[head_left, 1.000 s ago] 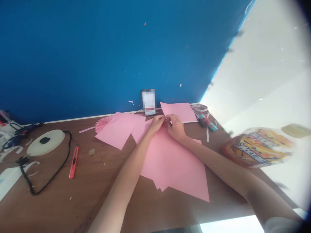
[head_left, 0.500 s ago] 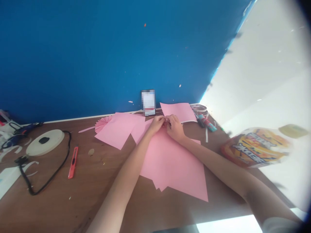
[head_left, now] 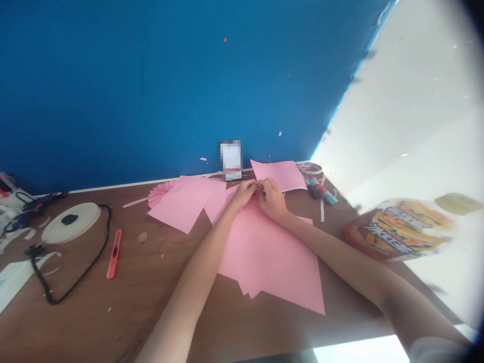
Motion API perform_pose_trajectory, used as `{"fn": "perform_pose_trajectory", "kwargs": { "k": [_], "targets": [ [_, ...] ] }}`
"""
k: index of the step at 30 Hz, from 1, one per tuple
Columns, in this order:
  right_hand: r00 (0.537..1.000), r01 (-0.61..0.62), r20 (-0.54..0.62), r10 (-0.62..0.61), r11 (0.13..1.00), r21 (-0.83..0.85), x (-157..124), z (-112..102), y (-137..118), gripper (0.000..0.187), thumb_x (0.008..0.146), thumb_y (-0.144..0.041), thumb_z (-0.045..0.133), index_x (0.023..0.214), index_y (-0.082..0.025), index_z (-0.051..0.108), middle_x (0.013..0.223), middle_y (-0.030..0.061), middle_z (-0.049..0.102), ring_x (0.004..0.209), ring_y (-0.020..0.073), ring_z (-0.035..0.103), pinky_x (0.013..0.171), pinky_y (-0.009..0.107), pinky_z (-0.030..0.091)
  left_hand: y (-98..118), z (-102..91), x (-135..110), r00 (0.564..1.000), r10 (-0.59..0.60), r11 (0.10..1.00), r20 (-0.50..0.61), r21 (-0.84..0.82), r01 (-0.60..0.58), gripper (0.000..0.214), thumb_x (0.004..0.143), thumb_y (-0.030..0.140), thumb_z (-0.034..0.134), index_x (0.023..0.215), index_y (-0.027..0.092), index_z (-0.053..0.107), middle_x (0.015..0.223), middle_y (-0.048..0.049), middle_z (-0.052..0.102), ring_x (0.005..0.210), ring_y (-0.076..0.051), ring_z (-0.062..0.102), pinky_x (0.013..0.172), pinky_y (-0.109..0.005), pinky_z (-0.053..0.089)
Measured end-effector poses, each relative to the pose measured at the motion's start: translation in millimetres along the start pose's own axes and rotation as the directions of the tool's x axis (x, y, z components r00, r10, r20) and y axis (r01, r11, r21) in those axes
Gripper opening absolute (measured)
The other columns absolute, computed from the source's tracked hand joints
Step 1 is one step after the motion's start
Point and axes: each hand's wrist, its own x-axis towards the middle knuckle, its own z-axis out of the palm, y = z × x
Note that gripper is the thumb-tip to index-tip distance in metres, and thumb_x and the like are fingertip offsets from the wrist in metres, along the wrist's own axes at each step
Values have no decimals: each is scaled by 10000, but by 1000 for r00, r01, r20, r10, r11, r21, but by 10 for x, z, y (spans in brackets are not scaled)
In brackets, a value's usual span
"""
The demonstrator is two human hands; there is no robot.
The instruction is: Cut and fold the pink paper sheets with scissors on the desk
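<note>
My left hand [head_left: 245, 193] and my right hand [head_left: 273, 198] meet at the far end of several overlapping pink paper sheets [head_left: 270, 257]. The fingers of both hands are closed, their tips pinched close together. What they hold is too small and too covered by the fingers to name. Under my forearms the sheets lie fanned out on the brown table [head_left: 151, 307]. Left of my hands, another pink sheet [head_left: 187, 199] partly covers a pleated pink paper fan [head_left: 159, 194]. Just behind my right hand lies one more pink sheet [head_left: 282, 174], its edge curled up.
A phone [head_left: 231, 160] leans on the blue wall [head_left: 151, 91]. On the left lie a red box cutter [head_left: 114, 253], a white round disc [head_left: 71, 224] and a black cable [head_left: 75, 292]. A plastic jar [head_left: 401, 229] stands right, near a red-and-teal tube [head_left: 323, 190].
Hardly anything differs. My fingertips have shifted very slightly while still pinched together, and the view has moved a touch. The sheets lie as before.
</note>
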Motion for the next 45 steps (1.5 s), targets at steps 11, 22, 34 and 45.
{"fn": "perform_pose_trajectory", "kwargs": {
  "k": [11,22,34,45],
  "targets": [
    [999,28,-38,-28,1000,4,6,8,10,307,800,-60,416,1059,-184,522,945,88,573,886,233,502,693,328,409,-37,-12,9,999,-22,999,-29,-31,21,228,822,318,500,695,132,530,652,-6,525,628,-112,522,595,-231,413],
    [1000,19,-21,-19,1000,-14,4,-2,-5,326,787,-55,411,1061,-182,534,949,95,553,891,238,498,672,329,411,-84,-13,35,1000,-8,998,-9,-57,8,233,821,319,516,733,112,576,672,-14,545,622,-112,539,599,-240,439],
    [1000,-14,-6,14,1000,5,12,10,6,310,756,-41,427,1005,-194,530,945,88,571,894,238,507,665,323,404,-84,-7,37,1000,-19,1000,2,23,19,287,838,378,511,717,121,555,672,-16,540,623,-114,532,587,-237,437],
    [1000,-19,-21,19,1000,-9,7,-5,-4,316,758,-43,423,1015,-190,534,971,89,576,923,236,509,683,326,418,-48,0,29,1000,17,999,11,35,-18,279,843,372,512,746,116,563,709,-20,547,649,-112,514,601,-226,417]
  ]
}}
